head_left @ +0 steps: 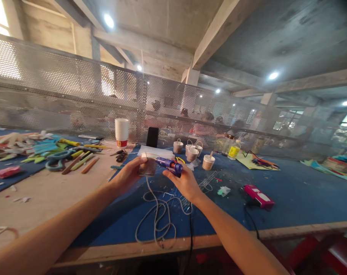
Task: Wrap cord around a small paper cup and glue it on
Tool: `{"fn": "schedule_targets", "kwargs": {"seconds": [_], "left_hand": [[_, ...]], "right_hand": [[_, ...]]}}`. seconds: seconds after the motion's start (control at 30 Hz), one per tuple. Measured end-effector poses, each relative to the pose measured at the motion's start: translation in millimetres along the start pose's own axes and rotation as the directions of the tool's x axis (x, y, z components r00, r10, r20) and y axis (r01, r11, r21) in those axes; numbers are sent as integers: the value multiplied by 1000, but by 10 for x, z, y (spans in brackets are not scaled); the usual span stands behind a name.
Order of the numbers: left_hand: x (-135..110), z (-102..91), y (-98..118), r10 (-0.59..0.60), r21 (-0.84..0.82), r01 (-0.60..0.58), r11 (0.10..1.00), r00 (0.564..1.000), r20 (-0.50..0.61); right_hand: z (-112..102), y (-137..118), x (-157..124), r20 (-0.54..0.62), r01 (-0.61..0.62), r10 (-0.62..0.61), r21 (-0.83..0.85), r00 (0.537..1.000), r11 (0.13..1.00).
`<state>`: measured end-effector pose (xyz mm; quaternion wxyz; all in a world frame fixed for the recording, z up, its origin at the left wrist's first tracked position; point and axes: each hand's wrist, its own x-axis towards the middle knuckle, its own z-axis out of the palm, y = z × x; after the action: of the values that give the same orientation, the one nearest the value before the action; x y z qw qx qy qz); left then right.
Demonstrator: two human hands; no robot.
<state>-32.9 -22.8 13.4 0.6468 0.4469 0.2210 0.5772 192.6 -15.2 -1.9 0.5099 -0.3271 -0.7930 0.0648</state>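
Note:
My left hand grips a small brownish cup with a pale rim and holds it above the blue table mat. A light grey cord runs down from this cup and lies in loose loops on the mat. In my right hand is a blue glue gun, its nozzle end pointing left at the cup's upper edge. Whether the nozzle touches the cup I cannot tell. A black cable hangs below my right hand. Behind the hands stand several small cord-wrapped cups, some with handles.
To the left lie scissors, coloured strips and markers. Stacked paper cups and a dark phone stand behind. A yellow-labelled bottle and a magenta device are to the right. A perforated metal screen closes off the back.

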Motion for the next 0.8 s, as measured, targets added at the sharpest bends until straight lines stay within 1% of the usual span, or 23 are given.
{"fn": "schedule_targets", "kwargs": {"seconds": [0.2,0.4,0.53,0.67,0.8], "left_hand": [[17,-52,-8,-30,34,31,999,999,-30],[1,-27,9,-35,21,36,999,998,-56],[-3,-27,18,-26,27,26,999,999,-19],[9,-65,9,-12,19,11,1000,1000,27],[33,-128,-10,-23,6,23,1000,1000,0]], "right_hand": [[9,35,3,0,8,-8,5,1000,1000],[-6,26,16,-1,6,-6,8,1000,1000],[-10,22,15,-2,-6,6,33,1000,999],[-10,27,11,5,-34,34,51,999,998],[-30,1,20,15,-45,44,57,999,997]]}}
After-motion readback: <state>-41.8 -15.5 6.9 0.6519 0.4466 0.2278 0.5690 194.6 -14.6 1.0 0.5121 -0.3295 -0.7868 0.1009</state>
